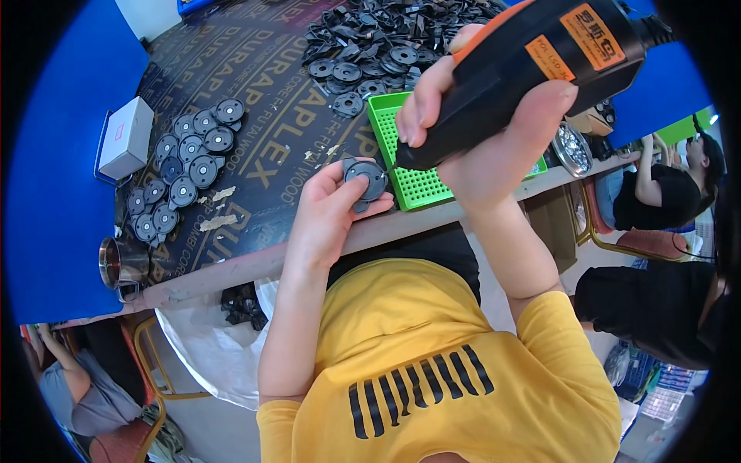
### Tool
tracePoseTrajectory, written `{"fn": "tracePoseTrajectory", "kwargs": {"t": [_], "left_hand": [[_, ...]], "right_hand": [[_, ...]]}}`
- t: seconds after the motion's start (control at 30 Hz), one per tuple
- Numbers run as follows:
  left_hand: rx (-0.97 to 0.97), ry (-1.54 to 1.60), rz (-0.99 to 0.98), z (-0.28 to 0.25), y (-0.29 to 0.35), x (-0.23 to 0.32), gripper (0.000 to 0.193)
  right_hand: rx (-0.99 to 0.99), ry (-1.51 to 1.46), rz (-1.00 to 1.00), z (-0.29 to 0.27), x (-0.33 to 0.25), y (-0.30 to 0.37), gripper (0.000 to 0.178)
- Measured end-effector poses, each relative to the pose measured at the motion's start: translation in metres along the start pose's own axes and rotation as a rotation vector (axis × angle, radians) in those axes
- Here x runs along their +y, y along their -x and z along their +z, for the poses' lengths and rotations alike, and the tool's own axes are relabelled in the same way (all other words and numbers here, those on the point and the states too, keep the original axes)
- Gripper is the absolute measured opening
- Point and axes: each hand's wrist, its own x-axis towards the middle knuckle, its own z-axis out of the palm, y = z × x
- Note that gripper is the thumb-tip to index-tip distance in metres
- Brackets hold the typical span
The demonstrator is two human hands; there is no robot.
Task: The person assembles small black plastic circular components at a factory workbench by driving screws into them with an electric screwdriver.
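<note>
In my left hand (328, 204) is a round black plastic part (366, 182), pinched with the thumb on its face, near the table's front edge. My right hand (486, 147) is wrapped round a black and orange electric screwdriver (494, 92), held tilted with its tip pointing down and left. That tip is close to the right edge of the round part; whether they touch I cannot tell. Beneath the screwdriver, a bright green perforated tray (417, 198) lies on the table, partly hidden by my right hand and the tool.
A heap of loose black parts (370, 46) covers the back of the table. Several round black parts (185, 147) sit grouped at the left, near a white box (126, 139) and a metal cup (123, 262). A metal dish (573, 150) stands right. Other people (656, 181) sit nearby.
</note>
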Motion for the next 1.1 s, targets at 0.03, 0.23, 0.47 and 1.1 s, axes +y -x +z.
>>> {"fn": "tracePoseTrajectory", "kwargs": {"t": [0.03,0.23,0.47,1.1], "left_hand": [[-0.002,-0.001,-0.001,0.000,0.000,0.000,0.019],[0.001,0.002,0.011,0.000,0.000,0.000,0.019],[-0.001,0.013,0.001,-0.001,0.000,0.000,0.018],[0.009,0.055,-0.002,-0.006,-0.002,-0.003,0.016]], "right_hand": [[0.002,0.015,0.013,0.002,0.001,0.001,0.075],[-0.038,0.003,0.012,0.004,0.005,0.000,0.075],[-0.090,0.080,0.038,0.004,0.005,0.001,0.075],[-0.095,0.021,0.111,0.012,0.014,0.006,0.078]]}}
